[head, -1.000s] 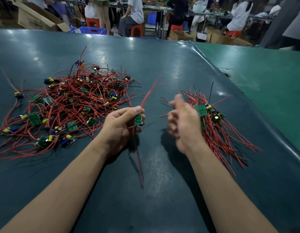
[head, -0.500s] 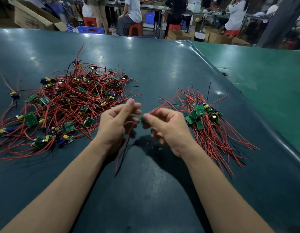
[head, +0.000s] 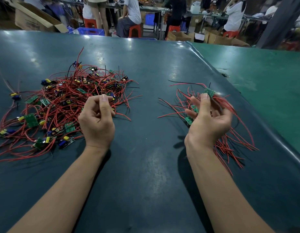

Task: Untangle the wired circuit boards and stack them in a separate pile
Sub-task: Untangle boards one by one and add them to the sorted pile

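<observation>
At three o'clock on the desk (head: 154, 174), the right hand (head: 208, 122) pinched a freed circuit board (head: 209, 92) at its fingertips, red leads trailing over the sorted pile (head: 229, 145). The left hand (head: 97, 121) hovered with fingers loosely curled, holding nothing, beside the tangled heap (head: 62, 106) at nine o'clock. Judging by sizes, most boards remained unsorted.

Glossy smooth dark-teal table (head: 145, 68); red plastic-coated wires (head: 65, 98); matt brown cardboard box (head: 33, 19).
</observation>
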Action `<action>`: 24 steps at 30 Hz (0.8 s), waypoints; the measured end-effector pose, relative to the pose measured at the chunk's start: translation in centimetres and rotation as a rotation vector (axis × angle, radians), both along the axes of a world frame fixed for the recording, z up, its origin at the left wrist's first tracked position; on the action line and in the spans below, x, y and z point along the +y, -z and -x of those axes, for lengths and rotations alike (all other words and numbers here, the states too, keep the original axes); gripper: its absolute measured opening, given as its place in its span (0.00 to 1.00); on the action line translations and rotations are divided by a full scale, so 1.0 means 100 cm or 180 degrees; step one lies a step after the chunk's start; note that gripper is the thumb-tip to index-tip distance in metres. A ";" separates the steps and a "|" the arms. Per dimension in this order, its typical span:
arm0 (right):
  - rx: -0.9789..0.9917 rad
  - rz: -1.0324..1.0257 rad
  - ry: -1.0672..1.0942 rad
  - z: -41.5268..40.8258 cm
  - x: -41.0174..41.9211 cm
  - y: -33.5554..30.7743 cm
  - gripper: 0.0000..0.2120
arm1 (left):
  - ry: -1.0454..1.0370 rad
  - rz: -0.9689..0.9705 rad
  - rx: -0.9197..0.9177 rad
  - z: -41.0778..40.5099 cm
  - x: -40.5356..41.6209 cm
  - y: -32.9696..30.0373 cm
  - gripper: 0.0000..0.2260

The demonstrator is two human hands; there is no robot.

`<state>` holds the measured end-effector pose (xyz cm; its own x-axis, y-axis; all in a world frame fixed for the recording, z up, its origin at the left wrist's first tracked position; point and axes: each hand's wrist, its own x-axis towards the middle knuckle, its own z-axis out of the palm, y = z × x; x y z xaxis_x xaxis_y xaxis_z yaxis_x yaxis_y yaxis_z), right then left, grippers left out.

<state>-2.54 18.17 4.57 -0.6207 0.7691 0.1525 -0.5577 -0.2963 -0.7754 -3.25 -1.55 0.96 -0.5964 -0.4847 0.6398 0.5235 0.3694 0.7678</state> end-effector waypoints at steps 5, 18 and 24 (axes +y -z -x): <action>-0.0340 0.1143 -0.0201 0.001 0.006 0.003 0.04 | -0.0028 -0.0136 -0.0116 -0.001 -0.001 -0.001 0.11; -0.0952 -0.0156 -0.0913 0.003 -0.005 0.009 0.15 | -0.1671 0.1989 -0.1910 -0.003 -0.012 0.004 0.19; -0.1234 -0.0929 -0.1473 -0.001 -0.017 0.017 0.16 | -0.1646 0.2018 -0.2388 -0.004 -0.020 0.005 0.15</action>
<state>-2.42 16.49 2.85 -0.9283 0.3715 0.0135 -0.0885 -0.1856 -0.9786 -2.89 -3.55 0.46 -0.7568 -0.4997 0.4214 -0.3256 0.8472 0.4199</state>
